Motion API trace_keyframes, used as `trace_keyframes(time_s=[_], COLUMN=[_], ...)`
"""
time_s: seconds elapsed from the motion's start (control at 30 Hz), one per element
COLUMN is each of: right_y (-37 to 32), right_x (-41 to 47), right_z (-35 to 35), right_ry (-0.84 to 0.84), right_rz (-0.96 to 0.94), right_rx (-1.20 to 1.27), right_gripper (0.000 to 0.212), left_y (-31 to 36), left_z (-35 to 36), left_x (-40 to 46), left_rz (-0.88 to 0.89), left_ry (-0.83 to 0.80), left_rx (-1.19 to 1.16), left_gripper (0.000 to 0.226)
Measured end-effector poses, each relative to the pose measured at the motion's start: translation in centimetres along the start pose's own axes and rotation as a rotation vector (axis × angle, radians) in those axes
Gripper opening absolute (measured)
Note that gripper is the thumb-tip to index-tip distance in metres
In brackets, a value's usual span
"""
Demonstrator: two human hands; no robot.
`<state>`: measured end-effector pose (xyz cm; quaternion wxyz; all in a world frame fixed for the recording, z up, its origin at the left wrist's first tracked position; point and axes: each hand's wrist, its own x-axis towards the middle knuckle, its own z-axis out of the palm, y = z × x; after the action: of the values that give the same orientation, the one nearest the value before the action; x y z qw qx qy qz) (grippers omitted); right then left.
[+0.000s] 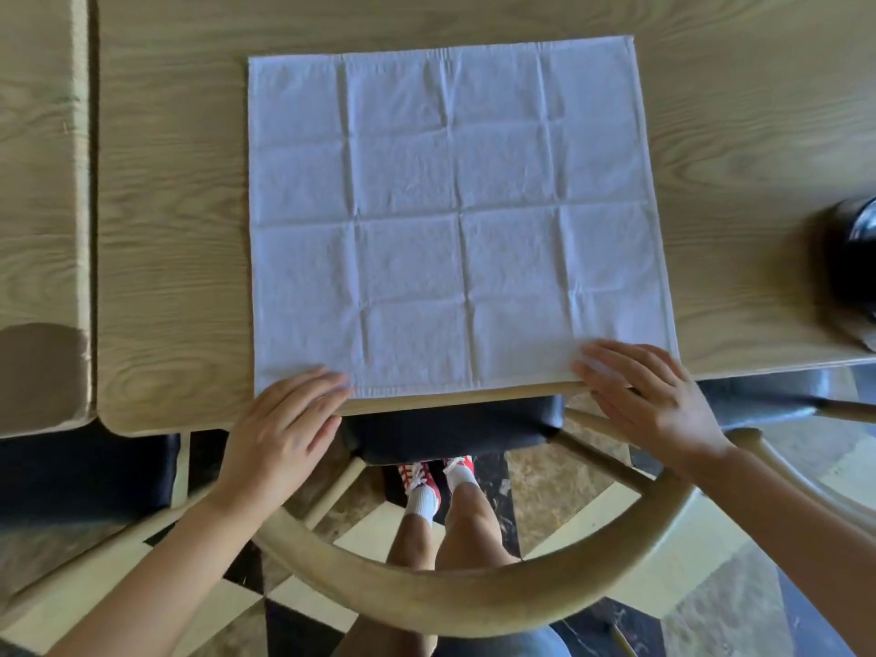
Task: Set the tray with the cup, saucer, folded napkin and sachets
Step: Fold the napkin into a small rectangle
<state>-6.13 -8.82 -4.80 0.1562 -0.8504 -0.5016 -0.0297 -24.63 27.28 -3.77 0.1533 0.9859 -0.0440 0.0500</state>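
A white cloth napkin (450,215) lies spread out flat and square on the wooden table (180,230), marked by a grid of fold creases. My left hand (279,429) rests palm down at the napkin's near left corner, fingers on the hem. At the near right corner my right hand (644,395) lies flat with its fingers on the cloth at the table's edge. Neither hand holds anything. No tray, saucer or sachets are in view.
A dark round object (853,272) sits at the table's right edge, cut off by the frame. A second table (42,206) adjoins on the left. A wooden chair with a curved back (474,590) and dark seat stands between me and the table.
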Motion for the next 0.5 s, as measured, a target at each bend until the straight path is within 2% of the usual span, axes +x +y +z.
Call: trace_keyframes(time_s=[0.17, 0.3, 0.5], right_y=[-0.7, -0.8, -0.3], right_x=[-0.5, 1.1, 4.0], right_z=[-0.1, -1.3, -3.1], right_ry=[0.05, 0.05, -0.083], right_rz=[0.039, 0.146, 0.294], right_rx=[0.022, 0.122, 0.186], right_gripper=[0.019, 0.016, 0.027], left_y=[-0.4, -0.9, -1.6], left_z=[-0.3, -1.3, -2.0], left_x=[-0.2, 0.9, 1.5], left_rz=[-0.038, -0.035, -0.036], left_ry=[-0.033, -0.088, -0.178], left_rx=[-0.034, -0.1, -0.151], left_gripper=[0.014, 0.015, 0.025])
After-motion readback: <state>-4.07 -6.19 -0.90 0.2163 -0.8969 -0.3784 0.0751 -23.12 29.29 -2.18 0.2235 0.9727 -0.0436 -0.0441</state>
